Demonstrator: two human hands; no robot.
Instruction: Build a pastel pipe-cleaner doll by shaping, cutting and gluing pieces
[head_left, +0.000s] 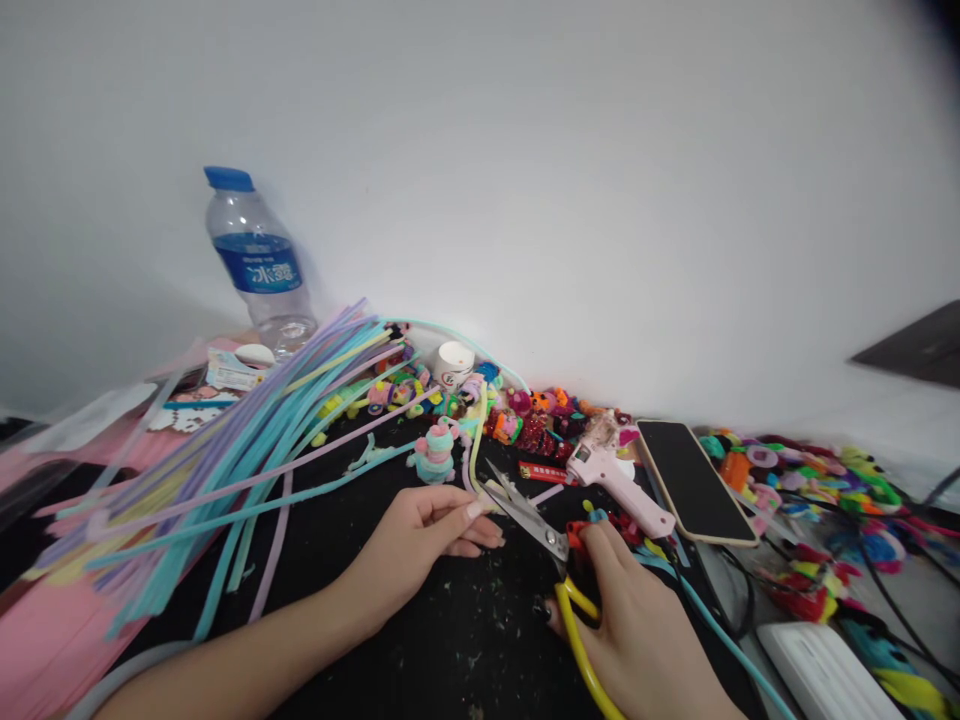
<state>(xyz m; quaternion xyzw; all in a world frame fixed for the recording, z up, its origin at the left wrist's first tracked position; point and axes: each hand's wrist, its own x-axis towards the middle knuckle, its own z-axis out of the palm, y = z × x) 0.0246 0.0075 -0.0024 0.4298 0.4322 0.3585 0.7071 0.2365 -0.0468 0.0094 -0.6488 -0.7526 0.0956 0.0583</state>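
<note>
My left hand (pixel 427 530) pinches a pale yellow pipe cleaner (pixel 475 450) between thumb and forefinger, near the middle of the black work surface. The stem's long end rises away from the fingers and bends at the top. In my right hand (pixel 637 620) is a pair of scissors (pixel 551 540) with yellow handles, their metal blades parted. The blades reach left to the pipe cleaner just beyond my left fingertips; whether they touch it I cannot tell. Just behind my left hand stands a small turquoise and pink pipe-cleaner figure (pixel 435 455).
A large bundle of pastel pipe cleaners (pixel 285 440) spreads at left, before a water bottle (pixel 259 260). A pink glue gun (pixel 619 475) and a phone (pixel 697 480) lie at right. Colourful fuzzy pieces (pixel 532 420) and a paper cup (pixel 454 365) line the wall. A white box (pixel 825 670) sits front right.
</note>
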